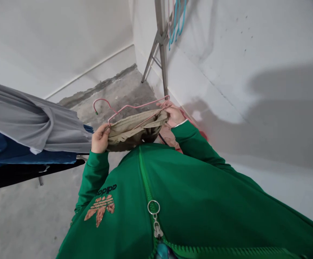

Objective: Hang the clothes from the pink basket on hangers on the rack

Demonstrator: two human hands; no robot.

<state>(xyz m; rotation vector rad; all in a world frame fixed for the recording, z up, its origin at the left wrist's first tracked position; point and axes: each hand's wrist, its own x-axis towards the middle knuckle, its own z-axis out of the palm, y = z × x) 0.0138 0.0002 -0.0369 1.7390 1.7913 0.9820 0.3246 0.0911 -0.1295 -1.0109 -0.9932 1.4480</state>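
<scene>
We note the left hand (100, 138) pinching the khaki cloth (124, 126) by the pink hanger (127, 105); the right hand (174, 113) grips the cloth's other end and, apparently, the hanger.

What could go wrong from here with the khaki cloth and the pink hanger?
The left hand and right hand grip the khaki cloth near its ends; if one loosens, that side might slip.

The hook of the pink hanger sticks out toward the grey cloth, so it could perhaps catch there.
</scene>
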